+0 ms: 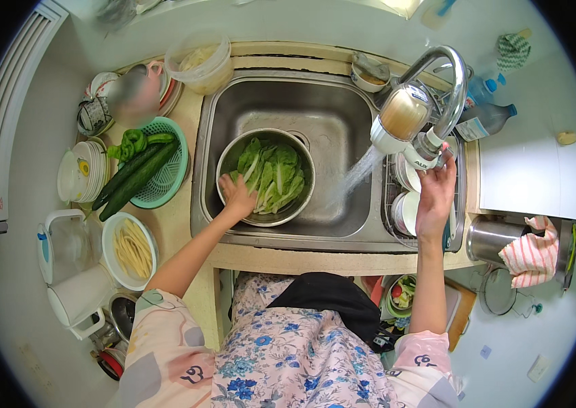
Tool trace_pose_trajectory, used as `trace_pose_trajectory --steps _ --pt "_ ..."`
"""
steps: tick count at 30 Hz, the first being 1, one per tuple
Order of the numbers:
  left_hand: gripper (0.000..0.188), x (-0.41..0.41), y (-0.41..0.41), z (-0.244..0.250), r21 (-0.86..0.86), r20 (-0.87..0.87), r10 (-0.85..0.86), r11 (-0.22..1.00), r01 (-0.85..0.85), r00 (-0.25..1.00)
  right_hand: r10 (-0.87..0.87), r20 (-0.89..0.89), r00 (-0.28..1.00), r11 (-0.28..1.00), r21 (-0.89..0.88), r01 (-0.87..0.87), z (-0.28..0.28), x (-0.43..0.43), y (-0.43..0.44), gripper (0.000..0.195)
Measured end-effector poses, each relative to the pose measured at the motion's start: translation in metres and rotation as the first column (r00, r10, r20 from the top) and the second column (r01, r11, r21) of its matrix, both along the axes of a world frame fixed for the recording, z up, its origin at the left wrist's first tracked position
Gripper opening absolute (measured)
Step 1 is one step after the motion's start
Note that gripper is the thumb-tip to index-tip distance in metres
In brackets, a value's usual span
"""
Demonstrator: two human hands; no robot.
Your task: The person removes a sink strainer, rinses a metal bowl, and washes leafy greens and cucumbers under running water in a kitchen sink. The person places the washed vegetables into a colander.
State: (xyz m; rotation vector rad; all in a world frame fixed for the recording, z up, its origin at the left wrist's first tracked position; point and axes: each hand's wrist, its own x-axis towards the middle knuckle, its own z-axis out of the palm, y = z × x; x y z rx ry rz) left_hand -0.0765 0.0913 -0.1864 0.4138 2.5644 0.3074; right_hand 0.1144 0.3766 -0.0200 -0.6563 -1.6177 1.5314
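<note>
A round stainless steel bowl [310, 191] sits in the left part of the sink [288, 104]. Leafy green vegetables [280, 171] fill much of it. My left hand [238, 196] reaches over the bowl's near left side, fingers spread at the leaves; the fingertips are partly hidden. At the right, my right hand [435, 201] has its thumb and fingers around the lever [443, 155] of a tap-mounted water filter [404, 115]. The filter hangs from a curved chrome faucet [458, 86]. A spray of water [356, 173] runs from it into the sink, to the right of the bowl.
Left of the sink stand a green basket [184, 163] with cucumbers [140, 176] and green peppers [135, 145], a white bowl of pale yellow strips [132, 250], and stacked dishes [84, 171]. A dish rack [390, 219] holds bowls beneath my right hand. Bottles [486, 120] stand behind the faucet.
</note>
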Motion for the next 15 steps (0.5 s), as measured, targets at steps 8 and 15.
trace_pose_trajectory --steps 8,15 --pt "0.074 -0.011 -0.013 -0.021 0.014 0.582 0.684 0.532 -0.846 0.440 -0.006 0.149 0.989 0.998 0.061 -0.003 0.001 -0.029 -0.014 0.031" --pt "0.083 0.005 0.001 -0.035 0.151 0.569 0.570 0.636 -0.757 0.592 0.052 0.132 0.990 0.998 0.030 -0.057 0.001 -0.054 -0.019 0.030"
